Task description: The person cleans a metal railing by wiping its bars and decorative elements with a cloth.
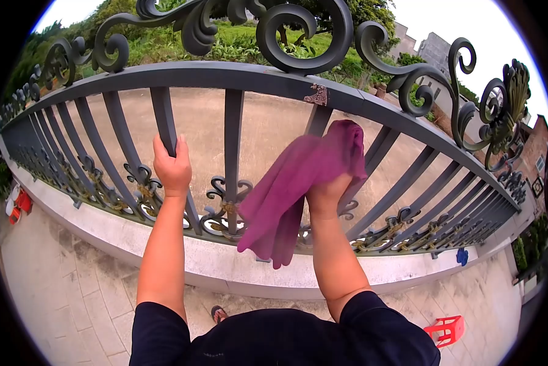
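Note:
A grey metal fence [194, 74] with upright bars and scrollwork stands in front of me. My left hand [172, 168] is wrapped round one upright bar [163, 113], left of the middle. In my right hand [327, 194] is a purple cloth [310, 165], bunched against another bar below the top rail and hanging down to the left. The cloth covers most of the fingers of that hand. A patch of worn, reddish paint [316, 94] shows on the rail just above the cloth.
A low pale ledge [225, 271] runs under the fence. A red plastic stool [447, 331] stands on the paving at the lower right. Red and white items [19, 204] lie at the far left, and a blue item [462, 257] rests on the ledge at right.

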`<state>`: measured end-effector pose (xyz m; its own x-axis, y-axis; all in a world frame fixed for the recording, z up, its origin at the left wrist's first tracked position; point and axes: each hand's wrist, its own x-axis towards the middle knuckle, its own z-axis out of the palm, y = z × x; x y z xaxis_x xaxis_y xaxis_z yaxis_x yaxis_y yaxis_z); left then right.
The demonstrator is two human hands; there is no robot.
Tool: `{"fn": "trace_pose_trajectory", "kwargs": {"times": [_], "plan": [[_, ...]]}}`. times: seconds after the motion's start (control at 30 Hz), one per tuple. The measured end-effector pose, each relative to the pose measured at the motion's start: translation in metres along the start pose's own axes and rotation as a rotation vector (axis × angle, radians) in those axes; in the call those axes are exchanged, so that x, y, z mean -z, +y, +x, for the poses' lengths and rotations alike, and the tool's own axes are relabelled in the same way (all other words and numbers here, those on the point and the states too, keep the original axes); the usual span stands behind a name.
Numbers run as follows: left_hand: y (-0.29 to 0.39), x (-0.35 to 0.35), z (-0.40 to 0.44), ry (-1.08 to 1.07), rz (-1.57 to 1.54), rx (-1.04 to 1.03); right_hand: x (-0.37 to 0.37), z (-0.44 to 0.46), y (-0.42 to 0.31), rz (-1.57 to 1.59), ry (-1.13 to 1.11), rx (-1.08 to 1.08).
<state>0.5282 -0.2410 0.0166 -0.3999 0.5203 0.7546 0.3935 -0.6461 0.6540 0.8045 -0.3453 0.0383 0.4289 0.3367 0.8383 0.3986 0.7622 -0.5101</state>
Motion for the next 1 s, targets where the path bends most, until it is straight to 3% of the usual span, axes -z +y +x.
{"fn": "trace_pose_trajectory", "kwargs": {"times": [0.03, 0.1, 0.23, 0.33, 0.43, 0.47, 0.57, 0.63, 0.77, 0.83, 0.93, 1.0], "plan": [[0.001, -0.001, 0.0, 0.012, -0.005, -0.015, 0.0, 0.023, -0.01, -0.026, -0.041, -0.03], [0.001, -0.002, 0.001, 0.035, -0.009, -0.041, -0.006, 0.058, -0.022, 0.445, -0.169, -0.305], [-0.004, -0.001, 0.0, 0.022, -0.017, -0.036, 0.007, 0.105, 0.002, 0.899, -0.542, -0.75], [-0.002, -0.005, 0.001, 0.062, -0.001, -0.048, 0.005, 0.106, 0.002, 0.699, -0.589, -0.632], [-0.001, -0.006, 0.0, 0.065, -0.005, -0.059, -0.008, 0.095, -0.02, 0.648, -0.447, -0.736], [-0.003, -0.007, 0.0, 0.07, -0.005, -0.071, -0.018, 0.091, -0.014, 0.607, -0.324, -0.64], [-0.021, -0.008, 0.002, 0.059, 0.008, -0.104, -0.031, 0.087, -0.018, 0.299, -0.259, -0.271], [-0.021, -0.009, 0.002, 0.058, 0.036, -0.129, -0.026, 0.083, -0.016, -0.092, -0.279, 0.005], [-0.039, -0.01, 0.005, 0.066, 0.051, -0.169, -0.031, 0.09, -0.003, -0.005, -0.246, 0.353], [-0.042, -0.008, 0.007, 0.063, 0.054, -0.181, -0.024, 0.087, 0.0, 0.16, -0.398, 0.182], [-0.034, -0.005, 0.005, 0.024, 0.038, -0.13, -0.021, 0.054, -0.005, 0.217, -0.288, -0.071], [-0.042, -0.007, 0.008, 0.036, 0.063, -0.18, -0.02, 0.027, 0.013, 0.247, -0.242, -0.077]]}}
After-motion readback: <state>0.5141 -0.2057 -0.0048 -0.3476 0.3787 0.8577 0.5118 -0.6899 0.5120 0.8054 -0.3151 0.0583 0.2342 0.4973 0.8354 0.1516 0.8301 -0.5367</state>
